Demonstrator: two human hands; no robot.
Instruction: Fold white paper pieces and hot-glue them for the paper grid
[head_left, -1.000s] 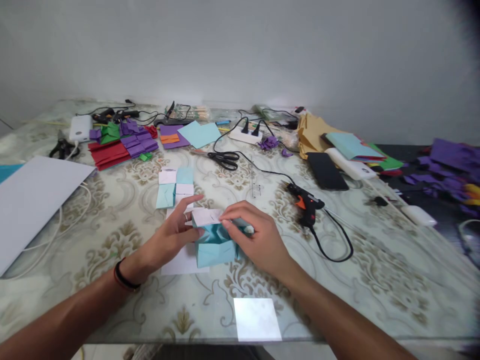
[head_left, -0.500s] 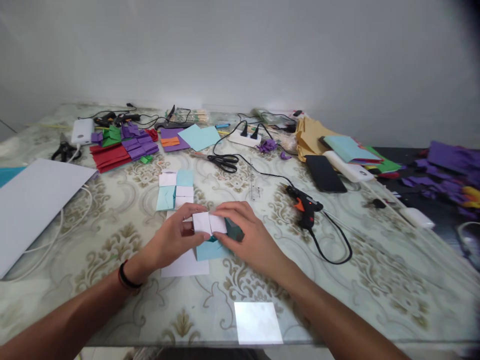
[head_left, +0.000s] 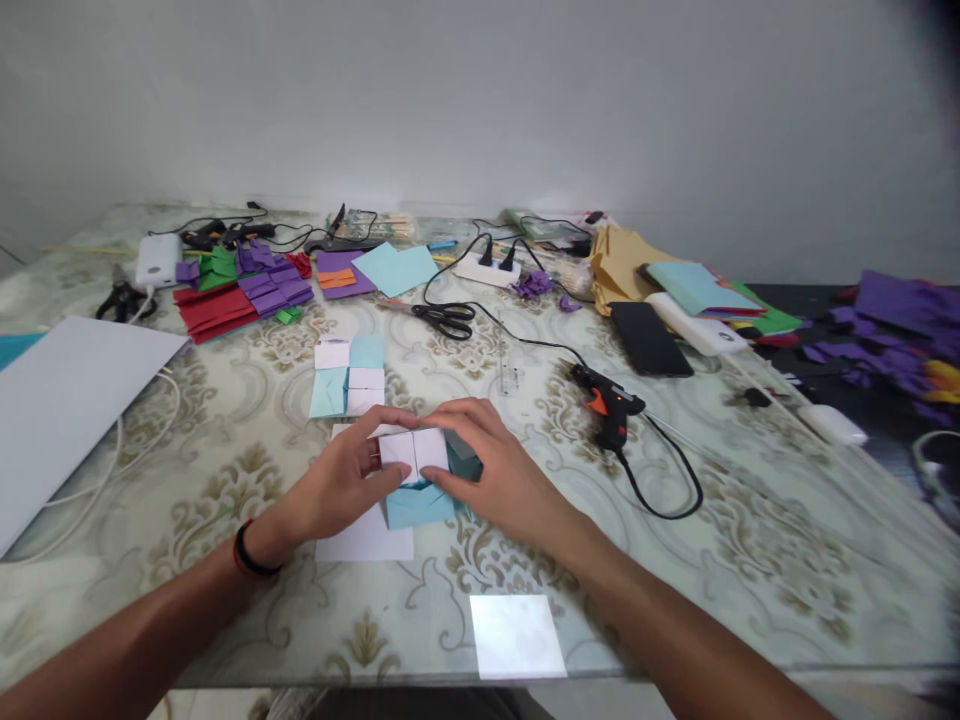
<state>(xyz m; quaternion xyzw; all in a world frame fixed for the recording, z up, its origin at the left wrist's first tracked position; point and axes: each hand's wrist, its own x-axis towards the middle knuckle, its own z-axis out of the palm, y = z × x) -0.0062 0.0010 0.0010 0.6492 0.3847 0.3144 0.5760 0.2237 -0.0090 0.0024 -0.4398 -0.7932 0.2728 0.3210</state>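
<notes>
Head view, read from my remote seat. Principal item: one folded paper piece (head_left: 421, 508), pale blue with two white flaps on top, at the near middle of the table (head_left: 315, 620), just beside and partly over a white sheet (head_left: 364, 540).

Left hand (head_left: 349, 482): I see its grip clamped on the piece's left side, thumb on the white flap. Right hand (head_left: 504, 485): grip clamped on the right side, thumb at the front edge of the other flap. Thumb tips near each other, apart.

Just beyond: one four-square block (head_left: 366, 379), white and pale blue, flat. Near edge: one bright white square (head_left: 517, 637); paper or reflection, I cannot tell.

Right: glue gun (head_left: 611, 405) on its side; farther, dark phone (head_left: 649, 340). Behind: black-handled scissors (head_left: 450, 320), power strip (head_left: 487, 271) with two plugs, pale-blue sheets (head_left: 401, 270). Left: red folded paper (head_left: 217, 312), large white board (head_left: 82, 410).
</notes>
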